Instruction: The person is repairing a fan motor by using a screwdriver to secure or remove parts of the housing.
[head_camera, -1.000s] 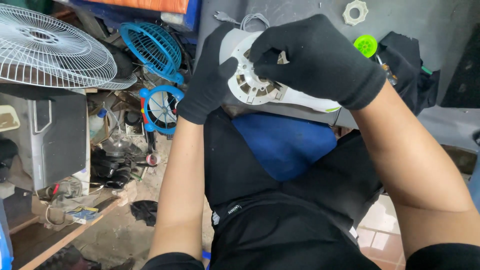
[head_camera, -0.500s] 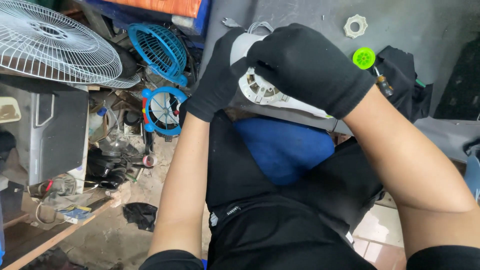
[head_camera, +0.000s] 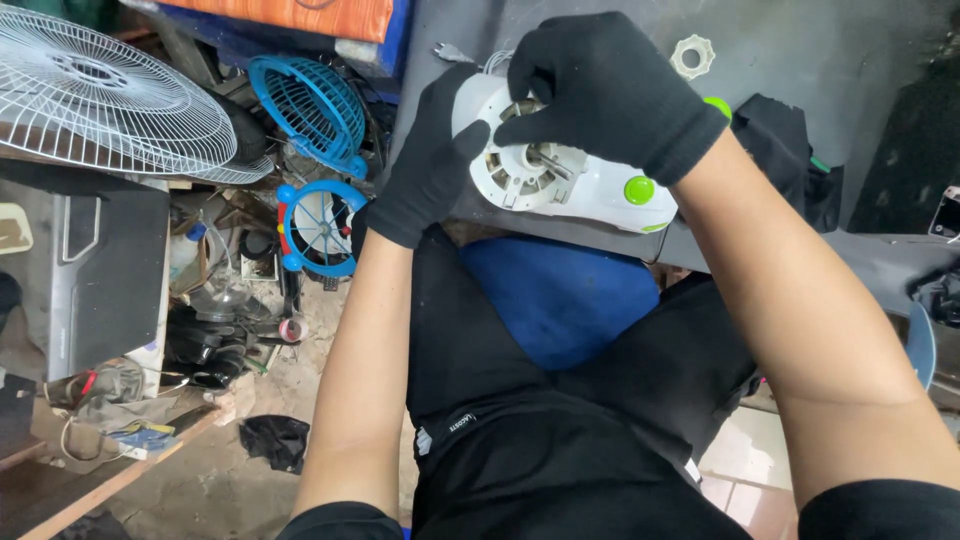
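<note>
White fan motor housing held at the near edge of the dark grey worktable, above the lap. Long axis roughly left-right, tilted slightly down toward the right; round motor end at left, narrower neck with a green round button at right. Open face turned up toward the camera, metal shaft poking out of the centre, pointing up and a bit right.

Left hand, black glove, wrapped around the left rim of the housing, fingers curled closed on it, thumb lying over the top edge. Right hand, black glove, draped over the upper part of the housing, fingers bent down onto the motor face near the shaft; whether pinching anything small, cannot tell.

White toothed plastic nut lying on the table just beyond the right hand, apart from it. Blue seat cushion below the housing, between the legs.

Off to the left: white wire fan guard, blue fan grille, small blue fan on the cluttered floor. Orange flat panel at the top edge. Small white label patch on the black trousers, lettering not told.
</note>
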